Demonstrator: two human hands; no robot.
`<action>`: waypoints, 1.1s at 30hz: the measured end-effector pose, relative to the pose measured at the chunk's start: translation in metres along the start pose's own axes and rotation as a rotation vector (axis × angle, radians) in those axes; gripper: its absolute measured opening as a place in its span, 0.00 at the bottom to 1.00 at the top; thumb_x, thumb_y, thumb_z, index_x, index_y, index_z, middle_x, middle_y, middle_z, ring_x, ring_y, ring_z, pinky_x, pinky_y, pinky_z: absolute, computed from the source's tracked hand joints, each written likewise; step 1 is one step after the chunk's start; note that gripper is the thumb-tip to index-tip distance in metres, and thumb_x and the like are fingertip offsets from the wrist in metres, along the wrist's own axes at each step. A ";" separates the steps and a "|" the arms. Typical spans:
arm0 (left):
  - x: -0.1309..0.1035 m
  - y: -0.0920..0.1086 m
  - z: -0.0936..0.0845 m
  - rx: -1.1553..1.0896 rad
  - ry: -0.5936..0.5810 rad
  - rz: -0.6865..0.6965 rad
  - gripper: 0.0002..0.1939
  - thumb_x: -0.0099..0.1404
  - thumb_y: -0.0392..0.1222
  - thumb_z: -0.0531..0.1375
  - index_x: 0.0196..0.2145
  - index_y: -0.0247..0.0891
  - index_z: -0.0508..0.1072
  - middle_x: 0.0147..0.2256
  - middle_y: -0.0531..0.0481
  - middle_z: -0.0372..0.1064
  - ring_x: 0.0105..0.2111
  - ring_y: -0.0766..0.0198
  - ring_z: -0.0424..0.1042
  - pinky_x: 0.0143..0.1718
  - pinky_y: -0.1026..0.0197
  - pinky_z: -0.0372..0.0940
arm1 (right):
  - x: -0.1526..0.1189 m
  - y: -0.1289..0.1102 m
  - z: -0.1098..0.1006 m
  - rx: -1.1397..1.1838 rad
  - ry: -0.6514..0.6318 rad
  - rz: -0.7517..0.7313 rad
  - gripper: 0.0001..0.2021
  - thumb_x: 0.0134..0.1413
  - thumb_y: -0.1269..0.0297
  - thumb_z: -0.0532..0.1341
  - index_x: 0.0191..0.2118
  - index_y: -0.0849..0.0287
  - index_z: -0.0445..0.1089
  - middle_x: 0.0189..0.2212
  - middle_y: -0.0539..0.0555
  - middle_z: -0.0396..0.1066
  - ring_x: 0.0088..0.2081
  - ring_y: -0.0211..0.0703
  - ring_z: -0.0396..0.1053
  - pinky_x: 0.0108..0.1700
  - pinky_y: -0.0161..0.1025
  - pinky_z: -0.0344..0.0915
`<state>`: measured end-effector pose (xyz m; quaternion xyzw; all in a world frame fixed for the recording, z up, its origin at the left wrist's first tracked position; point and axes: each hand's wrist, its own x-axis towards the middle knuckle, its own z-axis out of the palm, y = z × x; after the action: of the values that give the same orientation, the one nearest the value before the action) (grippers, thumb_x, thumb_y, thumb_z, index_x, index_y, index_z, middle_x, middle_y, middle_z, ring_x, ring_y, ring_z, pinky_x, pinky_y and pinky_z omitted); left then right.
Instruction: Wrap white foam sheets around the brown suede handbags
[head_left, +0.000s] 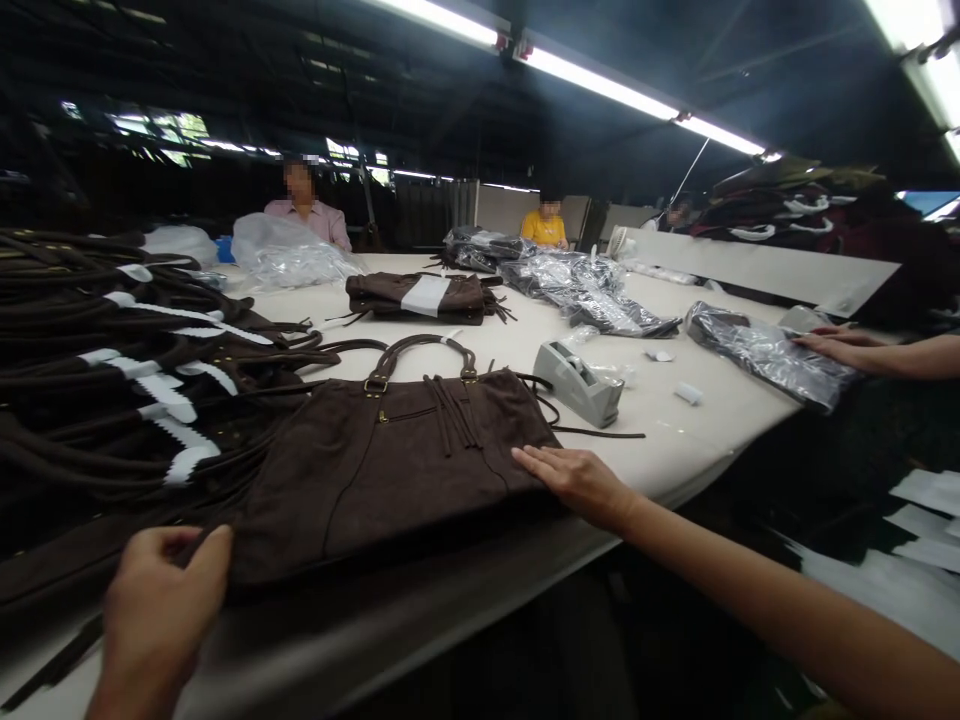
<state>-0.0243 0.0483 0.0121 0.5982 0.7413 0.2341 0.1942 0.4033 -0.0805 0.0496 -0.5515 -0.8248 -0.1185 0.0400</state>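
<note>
A dark brown handbag (pixel 405 460) lies at the table's near edge, its two looped handles pointing away from me, with a tassel and a short zip on the front. At its lower left corner, my left hand (pixel 161 600) is closed, thumb and fingers pinching the edge. My right hand (pixel 581 485) rests on the lower right side with fingers stretched out flat; its thumb is hidden. Just beyond the bag's right side stands a grey tape dispenser (pixel 577 382). Dark straps trail on the table beside it.
A pile of brown bags (pixel 112 390) with white wrappings crowds the left. Farther back are a folded bag with a white band (pixel 424 296), clear plastic (pixel 289 250) and plastic-wrapped bags (pixel 562 275). At right, a co-worker's hands (pixel 840 345) touch a wrapped bag (pixel 765 350). People sit across the table (pixel 502 345).
</note>
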 end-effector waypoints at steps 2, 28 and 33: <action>-0.002 0.016 0.004 0.067 -0.018 -0.067 0.18 0.64 0.54 0.46 0.42 0.38 0.58 0.32 0.52 0.56 0.35 0.53 0.68 0.33 0.56 0.64 | 0.002 -0.001 0.021 -0.065 0.062 0.060 0.27 0.58 0.80 0.47 0.63 0.64 0.58 0.57 0.62 0.66 0.56 0.47 0.67 0.56 0.44 0.66; 0.002 0.032 -0.021 0.547 -0.094 1.433 0.30 0.70 0.32 0.44 0.64 0.58 0.51 0.65 0.53 0.51 0.60 0.62 0.61 0.58 0.60 0.60 | -0.002 -0.009 0.033 -0.006 0.096 0.061 0.31 0.62 0.57 0.56 0.67 0.40 0.43 0.63 0.52 0.57 0.57 0.53 0.65 0.53 0.49 0.66; 0.004 0.001 0.004 0.401 -0.100 1.403 0.26 0.69 0.40 0.43 0.63 0.59 0.55 0.63 0.58 0.54 0.59 0.58 0.62 0.58 0.57 0.59 | -0.012 -0.024 0.035 -0.021 0.072 0.065 0.34 0.60 0.47 0.55 0.68 0.41 0.41 0.68 0.55 0.44 0.64 0.63 0.50 0.59 0.62 0.55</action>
<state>-0.0222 0.0532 0.0098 0.9664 0.2027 0.1358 -0.0811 0.3878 -0.0919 0.0096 -0.5738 -0.8031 -0.1457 0.0677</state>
